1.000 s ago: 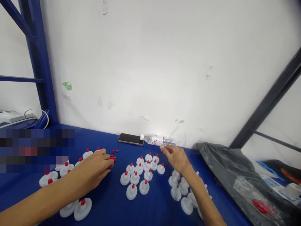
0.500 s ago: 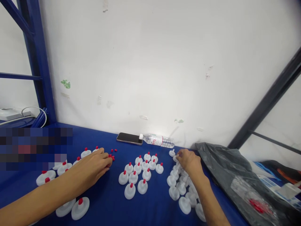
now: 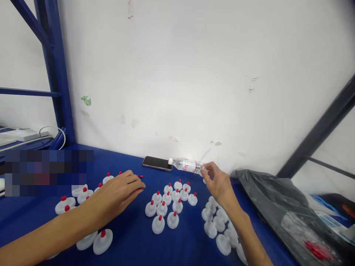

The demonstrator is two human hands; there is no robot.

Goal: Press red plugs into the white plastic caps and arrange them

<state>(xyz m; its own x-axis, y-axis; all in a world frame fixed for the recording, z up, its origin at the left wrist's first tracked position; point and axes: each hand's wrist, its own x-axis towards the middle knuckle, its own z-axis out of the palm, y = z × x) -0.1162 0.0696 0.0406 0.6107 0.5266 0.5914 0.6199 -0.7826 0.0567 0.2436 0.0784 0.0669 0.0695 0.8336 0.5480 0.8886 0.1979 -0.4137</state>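
One camera sat on the person's head and looked forward and down, with the blue table (image 3: 133,240) close at six o'clock, the left arm (image 3: 63,231) at eight, the right arm (image 3: 244,229) at five, and the big white wall (image 3: 180,74) farther off at twelve.

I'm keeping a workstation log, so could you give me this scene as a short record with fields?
Surface: blue table
Left hand: near loose red caps; grip unclear
Right hand: small white part at fingertips; grip unclear
Centre: cluster of red-capped white pieces
Left: more red-capped pieces, some partly hidden by the left arm
Right: white pieces, no red caps visible on them
By the wall: dark phone; clear bottle lying on its side
Far right: grey plastic bag
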